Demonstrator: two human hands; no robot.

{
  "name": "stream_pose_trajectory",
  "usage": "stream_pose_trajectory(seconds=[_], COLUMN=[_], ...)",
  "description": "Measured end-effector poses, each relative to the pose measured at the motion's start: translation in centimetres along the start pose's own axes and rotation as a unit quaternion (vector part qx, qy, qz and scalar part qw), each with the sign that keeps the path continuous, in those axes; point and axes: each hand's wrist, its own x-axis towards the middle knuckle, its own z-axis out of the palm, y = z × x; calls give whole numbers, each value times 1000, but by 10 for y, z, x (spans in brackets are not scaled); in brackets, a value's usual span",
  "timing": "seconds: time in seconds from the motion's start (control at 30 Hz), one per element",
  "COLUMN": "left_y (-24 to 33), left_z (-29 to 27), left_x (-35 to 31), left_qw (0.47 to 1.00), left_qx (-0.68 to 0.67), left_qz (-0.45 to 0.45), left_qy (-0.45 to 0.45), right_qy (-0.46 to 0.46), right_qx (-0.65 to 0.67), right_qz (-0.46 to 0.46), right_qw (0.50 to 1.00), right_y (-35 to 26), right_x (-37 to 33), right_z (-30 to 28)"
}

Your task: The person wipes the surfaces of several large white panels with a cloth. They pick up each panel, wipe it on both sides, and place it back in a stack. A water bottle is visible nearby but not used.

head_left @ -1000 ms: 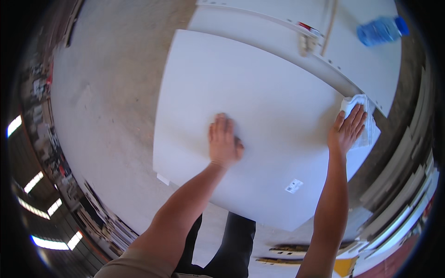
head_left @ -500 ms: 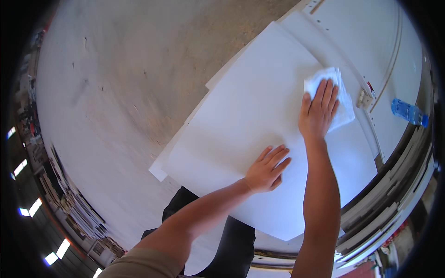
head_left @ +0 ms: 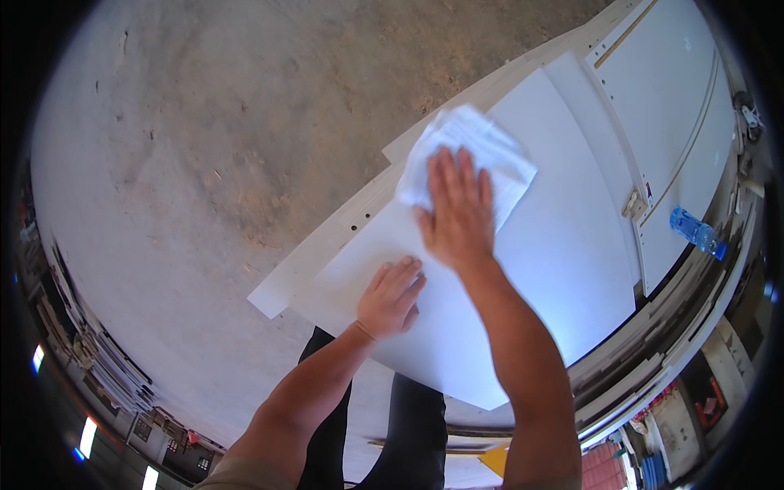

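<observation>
A smooth white panel point(head_left: 563, 269) lies in front of me, on top of a pale board point(head_left: 306, 257) with small holes along its left edge. My right hand point(head_left: 459, 208) presses a folded white cloth point(head_left: 510, 171) against the panel's far left part. Its fingers lie over the cloth, which is slightly blurred and reaches past the panel's left edge. Nearer to me, my left hand point(head_left: 392, 298) rests on the panel near its left side. Its fingers are stretched out and slightly bent, with nothing in them.
Further white panels with holes and a groove point(head_left: 665, 106) lie at the far right. A blue-capped water bottle point(head_left: 697, 232) rests on its side there. Stacked boards point(head_left: 629, 384) run along the right. Dusty concrete floor point(head_left: 286, 106) stretches out to the left, with more stacked boards point(head_left: 106, 351) beyond.
My right hand has swept left across the panel with the cloth. My left hand has moved left too. The top panel sits further right over the board below, showing more of it; the view has shifted.
</observation>
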Motion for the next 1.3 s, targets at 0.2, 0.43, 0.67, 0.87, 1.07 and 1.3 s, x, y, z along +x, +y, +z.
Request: stream_pose_trajectory(seconds=[0.2, 0.43, 0.67, 0.87, 1.07, 1.3], left_y=[4, 4, 7, 6, 6, 4], left_z=[2, 0, 6, 9, 13, 15], left_x=[2, -5, 1, -4, -4, -3], left_qw=[1000, 1000, 999, 999, 999, 996], left_qx=[3, 5, 25, 40, 45, 77], left_qz=[21, 4, 23, 10, 20, 27], left_qy=[4, -5, 3, -6, 22, 27], right_qy=[192, 61, 202, 170, 76, 92], right_qx=[-93, -45, -64, -48, 59, 63], right_qz=[111, 78, 178, 112, 92, 65], right_qw=[971, 994, 961, 978, 991, 992], right_y=[70, 3, 100, 46, -36, -15], right_x=[73, 20, 130, 70, -27, -8], right_z=[-29, -3, -49, -16, 14, 3])
